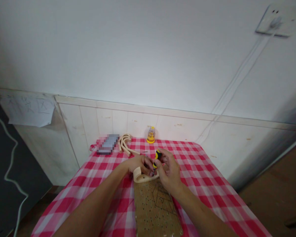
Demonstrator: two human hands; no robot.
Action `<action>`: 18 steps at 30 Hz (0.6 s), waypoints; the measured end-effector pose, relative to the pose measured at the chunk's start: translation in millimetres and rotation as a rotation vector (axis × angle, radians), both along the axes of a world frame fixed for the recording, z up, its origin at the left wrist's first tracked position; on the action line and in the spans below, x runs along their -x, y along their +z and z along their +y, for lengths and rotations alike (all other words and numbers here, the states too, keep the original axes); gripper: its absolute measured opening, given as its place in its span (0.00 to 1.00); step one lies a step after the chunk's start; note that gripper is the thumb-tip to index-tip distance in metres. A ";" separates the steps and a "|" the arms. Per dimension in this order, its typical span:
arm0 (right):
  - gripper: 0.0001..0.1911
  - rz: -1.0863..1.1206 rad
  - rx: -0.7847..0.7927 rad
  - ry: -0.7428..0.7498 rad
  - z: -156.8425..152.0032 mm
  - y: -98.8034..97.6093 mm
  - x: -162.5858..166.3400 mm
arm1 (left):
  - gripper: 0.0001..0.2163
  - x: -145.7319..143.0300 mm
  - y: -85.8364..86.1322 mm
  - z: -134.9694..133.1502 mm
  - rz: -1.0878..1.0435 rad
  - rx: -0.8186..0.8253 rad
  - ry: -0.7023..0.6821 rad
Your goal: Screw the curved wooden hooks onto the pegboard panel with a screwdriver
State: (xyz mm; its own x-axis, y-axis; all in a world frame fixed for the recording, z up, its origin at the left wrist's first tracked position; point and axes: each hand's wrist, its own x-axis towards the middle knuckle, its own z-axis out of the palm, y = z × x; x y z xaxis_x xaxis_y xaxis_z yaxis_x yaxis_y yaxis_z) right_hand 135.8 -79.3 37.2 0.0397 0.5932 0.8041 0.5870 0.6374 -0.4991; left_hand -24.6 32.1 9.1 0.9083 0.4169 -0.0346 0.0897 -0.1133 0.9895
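My right hand (169,171) is wrapped round a small yellow and black screwdriver (156,159), its tip pointing down at a curved pale wooden piece (141,177). My left hand (140,163) rests on that curved piece, fingers pinched close to the screwdriver tip; whether they hold anything small is hidden. The curved piece lies at the far end of a brown perforated board (155,210) with drawn lines, flat on the red and white checked tablecloth (202,177).
Several more curved wooden strips (125,144) lie at the table's far left, beside a blurred grey object (108,144). A yellow jar of screwdriver bits (151,135) stands at the far edge against the white panelled wall. White cables hang on the wall at right.
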 end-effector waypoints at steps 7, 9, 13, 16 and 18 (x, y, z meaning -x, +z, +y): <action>0.19 -0.012 -0.031 -0.019 0.9 1.9 0.9 | 0.23 1.8 7.4 -3.3 0.029 0.006 -0.006; 0.20 -0.024 -0.042 -0.028 1.5 1.7 0.9 | 0.23 1.7 8.4 -3.9 0.029 0.008 -0.003; 0.19 -0.043 -0.050 -0.043 2.7 0.8 0.1 | 0.25 1.5 8.0 -4.4 0.025 0.014 0.001; 0.19 -0.056 -0.053 -0.033 1.9 0.9 -1.5 | 0.24 1.4 6.5 -4.4 0.024 0.024 0.002; 0.19 -0.071 -0.043 -0.014 0.0 1.5 -2.3 | 0.22 1.1 5.4 -3.9 0.024 0.025 0.002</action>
State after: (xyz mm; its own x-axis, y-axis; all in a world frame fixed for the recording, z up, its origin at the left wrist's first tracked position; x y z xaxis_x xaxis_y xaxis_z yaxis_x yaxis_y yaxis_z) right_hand 138.2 -79.3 38.7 -0.0108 0.5575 0.8301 0.6288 0.6493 -0.4279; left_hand -25.7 28.2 14.5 0.9063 0.4172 -0.0671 0.1141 -0.0886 0.9895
